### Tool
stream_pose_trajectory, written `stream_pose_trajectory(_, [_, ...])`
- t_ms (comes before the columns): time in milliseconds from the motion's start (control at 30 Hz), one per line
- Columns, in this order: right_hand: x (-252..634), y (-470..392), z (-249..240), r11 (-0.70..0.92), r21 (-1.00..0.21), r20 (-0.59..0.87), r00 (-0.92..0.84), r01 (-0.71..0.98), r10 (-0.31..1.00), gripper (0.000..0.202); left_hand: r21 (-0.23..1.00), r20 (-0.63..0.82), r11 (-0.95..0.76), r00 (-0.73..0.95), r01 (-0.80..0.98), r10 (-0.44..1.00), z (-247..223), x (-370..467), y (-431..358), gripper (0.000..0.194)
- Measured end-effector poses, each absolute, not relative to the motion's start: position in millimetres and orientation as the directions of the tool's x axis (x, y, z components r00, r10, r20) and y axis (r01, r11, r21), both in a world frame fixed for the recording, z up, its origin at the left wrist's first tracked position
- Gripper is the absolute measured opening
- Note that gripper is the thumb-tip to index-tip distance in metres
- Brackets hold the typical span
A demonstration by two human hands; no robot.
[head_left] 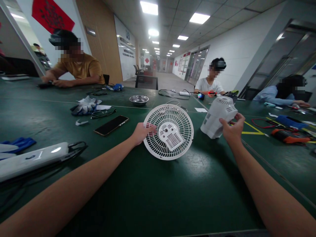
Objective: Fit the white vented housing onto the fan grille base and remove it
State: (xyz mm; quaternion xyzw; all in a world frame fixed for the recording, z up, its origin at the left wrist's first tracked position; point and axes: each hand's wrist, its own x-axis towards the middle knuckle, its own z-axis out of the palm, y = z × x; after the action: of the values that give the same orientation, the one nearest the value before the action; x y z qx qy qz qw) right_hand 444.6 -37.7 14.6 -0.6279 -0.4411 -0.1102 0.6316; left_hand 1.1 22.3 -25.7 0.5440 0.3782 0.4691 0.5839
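My left hand (143,133) is closed on the left rim of a round white fan grille (170,148), thumb over its slats. The grille stands tilted above the green table, its vented centre plate facing me. On the right, my right hand (232,126) grips a white plastic housing (214,117) with vent slots at its top. The fingers behind the housing are partly hidden. Grille and housing are apart. Behind the grille, a thin cable shows on the table.
A black phone (111,125), a steel bowl (139,100) and grey-white gloves (85,106) lie ahead to the left. At far left is a long white device (34,159). An orange multimeter (290,136) and a blue tool (291,121) lie right. Several people sit around the table.
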Motion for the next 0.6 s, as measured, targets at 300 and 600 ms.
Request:
stream_pose_trajectory(300, [412,-56,30,0.159,-0.451,0.864,0.384,0.878,0.326,0.082,0.993,0.070,-0.041,0.279,-0.111,0.958,-17,2,16,0.015])
stream_pose_trajectory(600, [338,-47,0,0.180,-0.536,0.620,0.240,0.825,0.747,0.077,0.992,0.063,-0.028,0.279,-0.125,0.958,-16,2,14,0.012])
